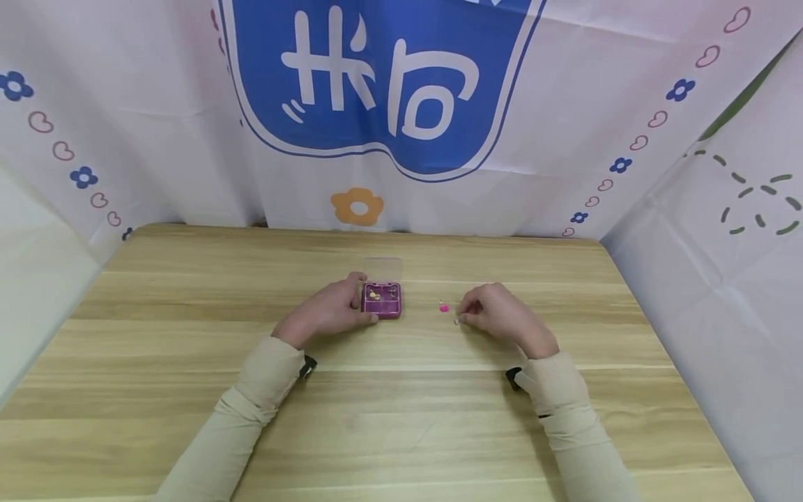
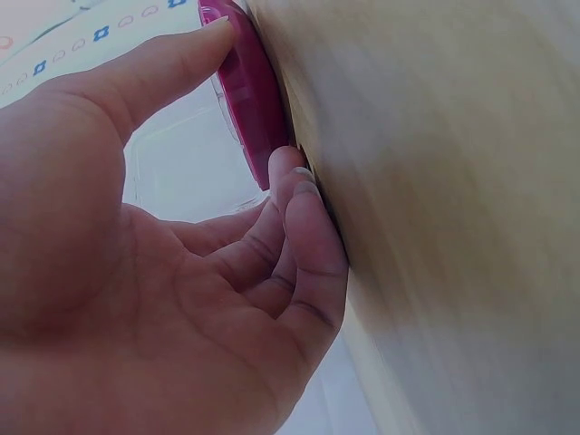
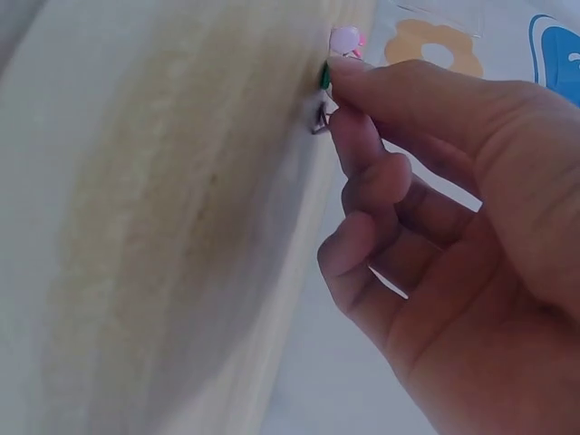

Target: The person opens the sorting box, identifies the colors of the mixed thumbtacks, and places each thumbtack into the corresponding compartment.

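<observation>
A small purple compartment box [image 1: 390, 307] sits on the table with its clear lid [image 1: 384, 267] swung open toward the back. Tiny gold-coloured pieces [image 1: 374, 295] lie in its far left compartment, and small dark bits are in the far right one. My left hand [image 1: 329, 307] grips the box from the left, thumb at the near edge and fingers at the far side. To the right, my right hand [image 1: 498, 314] pinches a tiny earring [image 3: 325, 76] between thumb and index finger, low over the table. A green part and thin metal wire show on it; the fingertips hide the rest.
A bright pink piece [image 1: 444, 308] lies on the wooden table [image 1: 401, 418] between box and right hand, with a tiny pale piece [image 1: 441, 302] just behind it. A printed white cloth [image 1: 301, 188] hangs along the table's back edge.
</observation>
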A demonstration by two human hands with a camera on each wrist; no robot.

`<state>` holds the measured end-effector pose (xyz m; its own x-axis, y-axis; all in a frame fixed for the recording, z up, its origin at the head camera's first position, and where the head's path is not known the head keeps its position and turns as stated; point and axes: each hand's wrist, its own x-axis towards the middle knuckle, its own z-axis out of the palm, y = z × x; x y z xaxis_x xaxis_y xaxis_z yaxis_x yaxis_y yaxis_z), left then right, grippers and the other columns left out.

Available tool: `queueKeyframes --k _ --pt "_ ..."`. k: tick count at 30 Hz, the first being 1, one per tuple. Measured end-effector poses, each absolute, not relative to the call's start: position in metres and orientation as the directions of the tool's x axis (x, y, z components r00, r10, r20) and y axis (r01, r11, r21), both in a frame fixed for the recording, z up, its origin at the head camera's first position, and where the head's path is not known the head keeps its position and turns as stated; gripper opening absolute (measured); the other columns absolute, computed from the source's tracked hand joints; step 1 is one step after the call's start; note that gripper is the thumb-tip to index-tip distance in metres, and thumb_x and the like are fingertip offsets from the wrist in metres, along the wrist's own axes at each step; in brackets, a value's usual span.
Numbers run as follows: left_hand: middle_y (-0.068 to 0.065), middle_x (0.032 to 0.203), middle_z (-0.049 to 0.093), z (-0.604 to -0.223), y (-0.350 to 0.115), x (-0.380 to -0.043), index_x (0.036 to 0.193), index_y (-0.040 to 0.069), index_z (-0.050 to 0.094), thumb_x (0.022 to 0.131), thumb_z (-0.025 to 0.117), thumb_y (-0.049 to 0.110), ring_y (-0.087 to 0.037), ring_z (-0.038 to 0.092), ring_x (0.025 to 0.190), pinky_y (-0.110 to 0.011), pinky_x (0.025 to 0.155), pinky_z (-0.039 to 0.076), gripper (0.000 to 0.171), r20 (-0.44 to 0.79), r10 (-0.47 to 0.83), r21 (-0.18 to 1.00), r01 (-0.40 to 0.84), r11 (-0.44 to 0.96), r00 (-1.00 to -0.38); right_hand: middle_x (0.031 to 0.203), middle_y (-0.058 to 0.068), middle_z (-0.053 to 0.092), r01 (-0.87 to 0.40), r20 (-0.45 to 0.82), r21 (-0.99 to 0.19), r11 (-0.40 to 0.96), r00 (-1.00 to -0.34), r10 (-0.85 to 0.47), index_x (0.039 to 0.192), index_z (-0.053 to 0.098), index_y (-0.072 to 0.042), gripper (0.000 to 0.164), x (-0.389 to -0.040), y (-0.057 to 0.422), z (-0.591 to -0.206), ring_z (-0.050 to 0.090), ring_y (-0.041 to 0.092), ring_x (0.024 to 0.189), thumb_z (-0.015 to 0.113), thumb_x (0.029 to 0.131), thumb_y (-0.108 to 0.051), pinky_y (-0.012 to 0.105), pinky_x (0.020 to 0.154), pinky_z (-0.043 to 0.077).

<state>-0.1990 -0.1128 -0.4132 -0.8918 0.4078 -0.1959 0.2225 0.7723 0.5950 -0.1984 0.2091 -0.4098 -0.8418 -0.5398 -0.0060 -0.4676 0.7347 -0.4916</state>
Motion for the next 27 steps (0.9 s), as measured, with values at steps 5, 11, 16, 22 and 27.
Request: queueKeyframes --k 5,11,16,22,27 --pt "-0.01 0.091 0.058 -0.4136 -0.1132 -0.1993 0.145 0.0 0.02 0.081 0.072 0.039 -0.02 0.055 0.075 -0.036 0.07 0.05 0.091 -0.194 0.412 0.601 0.224 0.767 -0.89 0.074 -0.003 0.067 -0.492 0.017 -0.487 0.721 -0.831 -0.556 0.079 0.073 -0.01 0.004 -0.1983 0.2077 -0.4099 0.056 0.01 0.064 0.072 0.083 -0.011 0.032 0.059 0.051" --pt "-0.011 0.091 0.058 -0.4135 -0.1133 -0.1994 0.145 0.0 0.02 0.081 0.072 0.039 -0.02 0.055 0.076 -0.037 0.071 0.049 0.091 -0.193 0.413 0.601 0.225 0.767 -0.89 0.073 -0.004 0.065 -0.504 0.035 -0.476 0.721 -0.83 -0.557 0.081 0.073 -0.01 0.003 -0.1982 0.2065 -0.4084 0.055 0.009 0.063 0.072 0.083 -0.012 0.031 0.058 0.05" --pt "-0.01 0.089 0.059 -0.4138 -0.1131 -0.1999 0.145 0.0 0.02 0.081 0.072 0.039 -0.02 0.055 0.074 -0.036 0.069 0.049 0.092 -0.197 0.413 0.601 0.224 0.767 -0.889 0.071 -0.006 0.064 -0.488 0.053 -0.469 0.736 -0.848 -0.528 0.082 0.072 -0.011 0.004 -0.1973 0.2066 -0.4079 0.055 0.009 0.063 0.07 0.085 -0.012 0.031 0.058 0.05" --pt "-0.009 0.088 0.058 -0.4135 -0.1129 -0.1994 0.145 0.0 0.02 0.081 0.072 0.039 -0.02 0.054 0.071 -0.034 0.064 0.049 0.091 -0.201 0.41 0.601 0.219 0.769 -0.89 0.07 -0.004 0.063 -0.469 0.059 -0.474 0.745 -0.861 -0.505 0.085 0.069 -0.006 0.004 -0.1951 0.2059 -0.4049 0.054 0.011 0.063 0.069 0.084 -0.011 0.031 0.058 0.05" --pt "-0.01 0.09 0.058 -0.4114 -0.113 -0.1984 0.145 0.0 0.02 0.081 0.072 0.038 -0.02 0.055 0.073 -0.036 0.067 0.049 0.09 -0.198 0.409 0.605 0.217 0.766 -0.891 0.077 0.001 0.063 -0.479 0.088 -0.473 0.739 -0.861 -0.501 0.092 0.069 -0.004 0.009 -0.1959 0.2047 -0.4041 0.055 0.013 0.068 0.065 0.084 -0.006 0.032 0.061 0.051"
